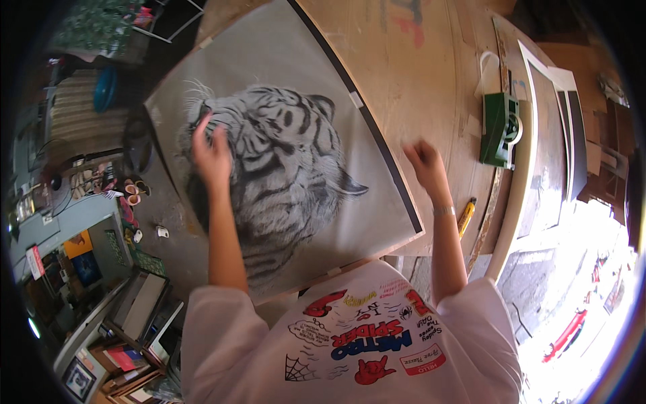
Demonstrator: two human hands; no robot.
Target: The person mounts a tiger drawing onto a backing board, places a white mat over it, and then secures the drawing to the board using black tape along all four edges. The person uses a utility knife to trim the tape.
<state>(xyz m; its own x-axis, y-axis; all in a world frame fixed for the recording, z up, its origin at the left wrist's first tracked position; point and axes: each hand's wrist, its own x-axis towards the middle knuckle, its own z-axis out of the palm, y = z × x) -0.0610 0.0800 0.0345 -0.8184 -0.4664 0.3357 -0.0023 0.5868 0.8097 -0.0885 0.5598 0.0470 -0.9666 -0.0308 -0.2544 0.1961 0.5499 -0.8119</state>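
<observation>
A large black-and-white tiger drawing (282, 148) on grey paper lies tilted on the table, with a black strip (387, 151) along its right edge. Over the tiger's muzzle is my left hand (212, 153), its index finger and thumb spread apart and nothing visible between them. Whether it touches the paper I cannot tell. My right hand (426, 161) is raised past the drawing's right edge, above bare wood, its fingers curled in. Anything inside those fingers is hidden. Near my right wrist rests a yellow utility knife (467, 217).
A green tape dispenser (498, 131) with a clear roll stands on the wooden table (431, 74), to the right. Beyond it lean white-edged panels (538, 74). Down on the left are a blue round stool (105, 89), several shoes (134, 192) and stacked frames (138, 306).
</observation>
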